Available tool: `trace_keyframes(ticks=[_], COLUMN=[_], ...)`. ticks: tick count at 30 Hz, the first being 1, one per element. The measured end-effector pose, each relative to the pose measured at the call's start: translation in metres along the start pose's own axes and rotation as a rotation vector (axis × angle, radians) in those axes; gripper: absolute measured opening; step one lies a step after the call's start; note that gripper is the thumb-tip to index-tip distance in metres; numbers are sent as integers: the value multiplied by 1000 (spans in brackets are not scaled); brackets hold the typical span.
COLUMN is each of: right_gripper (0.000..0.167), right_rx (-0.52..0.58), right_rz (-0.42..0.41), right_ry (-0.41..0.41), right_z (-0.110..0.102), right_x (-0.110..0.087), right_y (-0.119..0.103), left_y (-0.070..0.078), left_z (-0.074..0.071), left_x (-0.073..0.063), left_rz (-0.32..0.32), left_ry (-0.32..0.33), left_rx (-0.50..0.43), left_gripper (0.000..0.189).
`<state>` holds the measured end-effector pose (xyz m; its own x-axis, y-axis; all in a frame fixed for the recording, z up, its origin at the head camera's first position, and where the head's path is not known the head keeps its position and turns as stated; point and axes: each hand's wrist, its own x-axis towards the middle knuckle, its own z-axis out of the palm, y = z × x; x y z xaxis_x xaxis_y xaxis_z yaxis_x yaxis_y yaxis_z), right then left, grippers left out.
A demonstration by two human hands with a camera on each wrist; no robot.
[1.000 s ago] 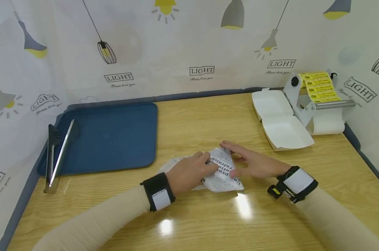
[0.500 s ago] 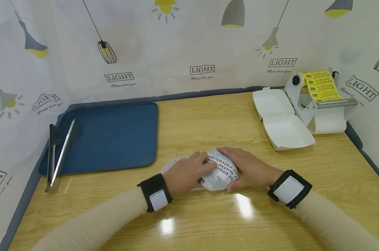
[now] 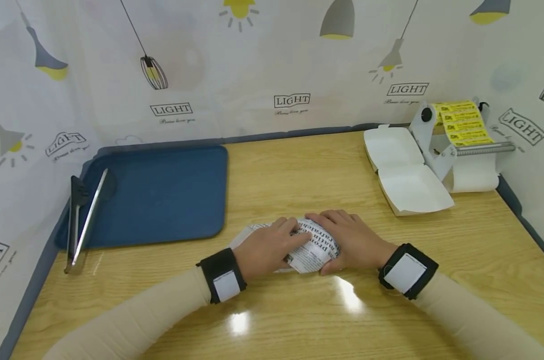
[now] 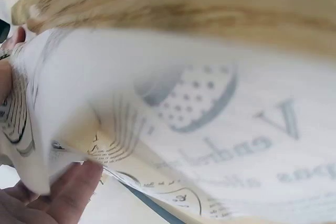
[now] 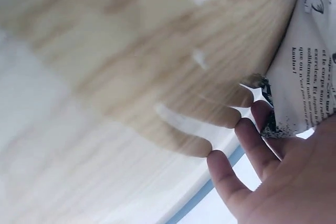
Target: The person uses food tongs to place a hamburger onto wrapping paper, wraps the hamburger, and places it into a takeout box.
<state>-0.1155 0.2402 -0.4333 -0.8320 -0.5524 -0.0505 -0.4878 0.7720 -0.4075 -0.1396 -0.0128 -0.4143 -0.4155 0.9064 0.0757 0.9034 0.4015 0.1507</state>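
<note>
A sheet of white wrapping paper [image 3: 316, 245] with newspaper-style black print lies folded into a bulging bundle on the wooden table. Whatever is inside it is hidden. My left hand [image 3: 271, 247] holds the bundle from the left with bent fingers. In the left wrist view, a loose flap of the paper [image 4: 210, 129] fills most of the frame, with fingers [image 4: 79, 192] at its edge. Cupped round the bundle's right end is my right hand [image 3: 355, 242], thumb at the near side and fingers at the far side. Its fingertips [image 5: 215, 158] touch the tabletop in the right wrist view.
On the left lies a blue tray [image 3: 164, 195], with metal tongs [image 3: 88, 220] across its left edge. An opened white takeaway box [image 3: 409, 180] stands at the back right, beside a dispenser [image 3: 463, 135] with a roll of yellow labels. A printed curtain [image 3: 236, 65] encloses the table.
My right hand has moved left and closed round the paper's right end, folding the pointed corner down into a rounder shape. The left hand has stayed nearly still.
</note>
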Motion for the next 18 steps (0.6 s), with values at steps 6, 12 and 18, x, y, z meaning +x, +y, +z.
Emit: trace_keyframes(ticks=[6, 12, 18], right_gripper=[116, 117, 118], right_rx=[-8, -12, -16], right_rz=[8, 21, 20], right_ry=[9, 7, 17], right_z=[-1, -1, 1], right_x=[-1, 0, 0], right_y=[-1, -2, -2], left_y=[-7, -20, -33], left_z=[-7, -19, -27], left_x=[-12, -42, -68], left_rz=[-47, -345, -646], left_ry=[28, 126, 89], left_rx=[-100, -285, -428], left_gripper=[85, 61, 40])
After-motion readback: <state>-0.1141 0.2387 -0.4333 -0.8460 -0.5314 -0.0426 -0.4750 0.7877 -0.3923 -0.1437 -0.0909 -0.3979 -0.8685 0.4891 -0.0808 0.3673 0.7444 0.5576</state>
